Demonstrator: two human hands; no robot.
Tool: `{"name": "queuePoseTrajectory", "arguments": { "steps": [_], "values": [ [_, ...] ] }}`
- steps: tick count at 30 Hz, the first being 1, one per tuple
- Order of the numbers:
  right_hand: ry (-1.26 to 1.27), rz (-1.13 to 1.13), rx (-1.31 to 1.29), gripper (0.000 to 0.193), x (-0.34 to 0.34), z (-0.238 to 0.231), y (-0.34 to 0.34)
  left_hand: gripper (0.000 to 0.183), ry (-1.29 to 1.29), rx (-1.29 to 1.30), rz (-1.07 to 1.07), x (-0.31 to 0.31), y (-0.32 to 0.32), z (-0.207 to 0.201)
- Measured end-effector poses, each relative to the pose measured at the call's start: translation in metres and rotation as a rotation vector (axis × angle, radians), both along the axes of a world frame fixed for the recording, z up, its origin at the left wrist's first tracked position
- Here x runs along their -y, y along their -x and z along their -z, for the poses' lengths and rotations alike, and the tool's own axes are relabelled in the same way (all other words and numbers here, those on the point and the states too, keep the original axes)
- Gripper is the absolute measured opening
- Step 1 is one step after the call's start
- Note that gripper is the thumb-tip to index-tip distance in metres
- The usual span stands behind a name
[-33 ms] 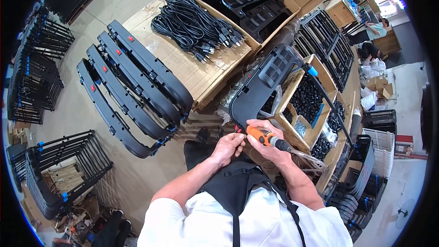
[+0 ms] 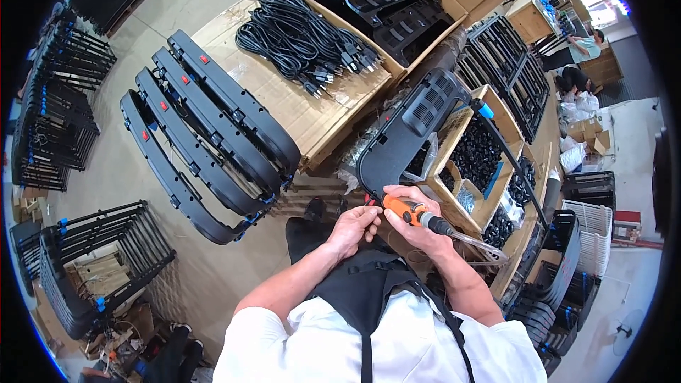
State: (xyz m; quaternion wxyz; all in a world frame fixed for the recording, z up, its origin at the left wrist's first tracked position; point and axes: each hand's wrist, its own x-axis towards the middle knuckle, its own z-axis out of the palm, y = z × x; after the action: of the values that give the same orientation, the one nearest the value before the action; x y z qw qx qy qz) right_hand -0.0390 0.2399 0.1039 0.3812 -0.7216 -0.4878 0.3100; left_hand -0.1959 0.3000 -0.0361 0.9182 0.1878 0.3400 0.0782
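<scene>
My right hand (image 2: 427, 232) is wrapped round an orange air screwdriver (image 2: 406, 211) with a clear hose at its back end. The tool's front end points at the near corner of a black plastic housing (image 2: 386, 142), which has a vented box at its far end. Just left of the tool, my left hand (image 2: 355, 229) is closed in a pinch by that same corner. Its fingertips hide whatever is between them. The housing lies tilted, between a carton and a wooden bin (image 2: 433, 183) of small black parts.
Black power cords (image 2: 291, 35) lie bundled on a carton (image 2: 213, 37). Several curved black housings with red switches (image 2: 234, 142) stand to the left. An open box (image 2: 457, 20) holds black panels at the back. Metal frames (image 2: 507, 74) lean at right; people (image 2: 583, 50) are far right.
</scene>
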Motion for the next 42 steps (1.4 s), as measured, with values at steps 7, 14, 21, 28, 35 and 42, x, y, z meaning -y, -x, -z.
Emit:
{"name": "queuePoseTrajectory", "arguments": {
  "steps": [7,14,21,28,35,42],
  "values": [
    [-0.042,-0.022,-0.013,0.036,-0.002,0.002,-0.001,0.022,0.071,0.034,-0.05,0.0,0.004,0.01],
    [-0.034,-0.028,0.019,0.039,0.001,0.012,-0.004,0.028,0.142,-0.03,-0.078,-0.005,0.002,0.01],
    [-0.077,0.051,-0.013,0.044,-0.001,0.013,-0.004,0.03,0.199,-0.085,-0.133,-0.013,-0.005,0.01],
    [0.039,-0.026,0.033,0.046,0.0,-0.002,0.003,0.03,0.156,-0.138,-0.181,-0.026,-0.009,0.004],
    [-0.202,0.089,-0.173,0.047,0.0,-0.013,-0.007,0.03,0.214,-0.027,-0.146,-0.047,-0.024,-0.009],
    [-0.213,0.132,-0.24,0.048,-0.009,-0.011,-0.015,0.029,0.332,0.092,-0.114,-0.067,-0.042,-0.008]
  ]
}}
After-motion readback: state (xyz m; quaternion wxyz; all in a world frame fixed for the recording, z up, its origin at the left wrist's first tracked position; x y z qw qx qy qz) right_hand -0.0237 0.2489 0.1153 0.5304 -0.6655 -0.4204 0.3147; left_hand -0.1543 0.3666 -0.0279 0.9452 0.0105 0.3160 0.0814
